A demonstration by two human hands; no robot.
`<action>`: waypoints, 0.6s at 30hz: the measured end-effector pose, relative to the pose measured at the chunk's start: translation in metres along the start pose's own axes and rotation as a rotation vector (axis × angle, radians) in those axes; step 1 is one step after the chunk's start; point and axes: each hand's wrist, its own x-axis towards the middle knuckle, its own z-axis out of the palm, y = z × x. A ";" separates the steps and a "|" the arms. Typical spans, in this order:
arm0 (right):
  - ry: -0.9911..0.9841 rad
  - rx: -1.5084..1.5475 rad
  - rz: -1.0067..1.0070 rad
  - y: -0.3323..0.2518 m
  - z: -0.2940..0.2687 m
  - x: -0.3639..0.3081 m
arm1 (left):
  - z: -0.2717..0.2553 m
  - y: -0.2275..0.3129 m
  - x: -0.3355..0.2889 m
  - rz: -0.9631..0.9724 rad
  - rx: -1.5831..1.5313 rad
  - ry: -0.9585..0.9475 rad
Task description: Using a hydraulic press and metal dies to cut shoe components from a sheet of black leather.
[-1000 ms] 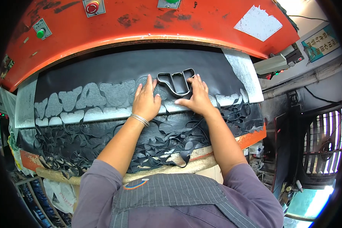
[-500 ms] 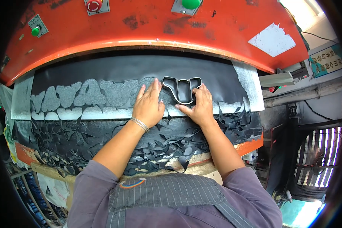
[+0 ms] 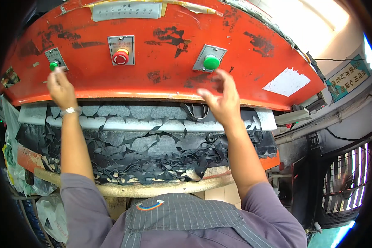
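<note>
My left hand [image 3: 62, 89] is raised to the small green push button [image 3: 54, 65] at the left of the orange machine front. Its fingertips overlap the button's lower edge; they are somewhat blurred, loosely bent and hold nothing. Below the larger green push button [image 3: 211, 63], my right hand [image 3: 224, 99] is open, thumb and fingers apart, not touching it. A metal cutting die [image 3: 196, 118] stands on the black sheet material [image 3: 211, 115], partly hidden under the machine's lower edge. Cut-out shapes [image 3: 146, 112] run along the sheet to its left.
A red emergency-stop button [image 3: 120, 57] sits between the green ones on the orange beam [image 3: 153, 82]. Tangled black offcuts [image 3: 161, 163] cover the bed's front. A wooden edge [image 3: 144, 189] borders it, a plastic bag [image 3: 53, 217] hangs lower left, and a black fan [image 3: 345, 182] stands right.
Both hands have left the die and sheet and risen toward the beam, the left going far left, the right slightly up. The view has tilted upward; the die stays on the sheet.
</note>
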 end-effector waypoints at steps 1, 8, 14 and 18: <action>0.049 0.065 0.020 -0.008 0.003 0.012 | -0.012 -0.008 0.020 0.055 0.035 -0.021; 0.019 0.092 0.125 -0.034 -0.013 -0.025 | -0.082 0.010 -0.013 -0.031 -0.094 -0.457; -1.130 -0.013 0.036 -0.068 -0.040 -0.165 | -0.147 0.119 -0.214 -0.001 -0.330 -1.286; -0.996 -0.116 -0.103 -0.075 -0.040 -0.212 | -0.169 0.153 -0.256 0.128 -0.177 -1.266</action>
